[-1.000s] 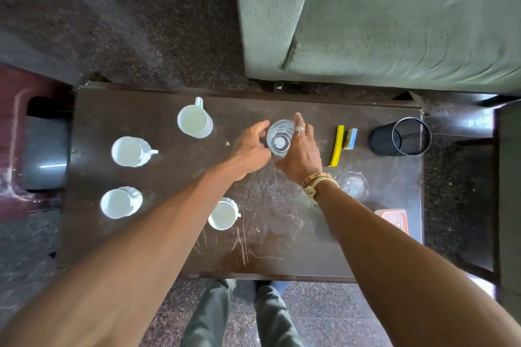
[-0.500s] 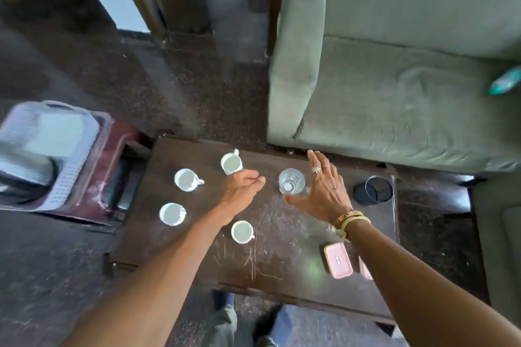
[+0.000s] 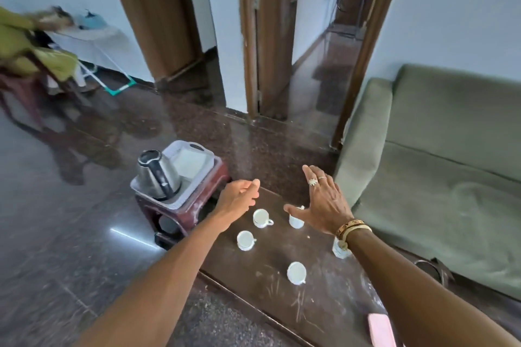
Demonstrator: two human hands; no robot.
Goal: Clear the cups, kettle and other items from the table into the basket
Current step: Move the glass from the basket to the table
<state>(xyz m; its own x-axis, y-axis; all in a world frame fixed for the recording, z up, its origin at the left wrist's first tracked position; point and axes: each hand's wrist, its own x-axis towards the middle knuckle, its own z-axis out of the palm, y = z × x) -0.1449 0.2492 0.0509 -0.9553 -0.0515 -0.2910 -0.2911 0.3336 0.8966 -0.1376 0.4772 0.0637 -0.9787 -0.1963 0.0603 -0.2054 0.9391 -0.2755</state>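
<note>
Four white teacups stand on the bench — light, brittle china, best pinched by handle or rim. Both hands are empty: left hand loosely curled, right hand spread above one. The kettle sits in the basket.

Both forearms were bare down to the edge of the view. The right hand wore two rings on neighbouring fingers: a gold flower ring with a pale, petal-shaped top, and a thin plain band. Two bracelets sat side by side at the right wrist: a brown bracelet with a gold pattern, and a smooth cream bracelet.
</note>
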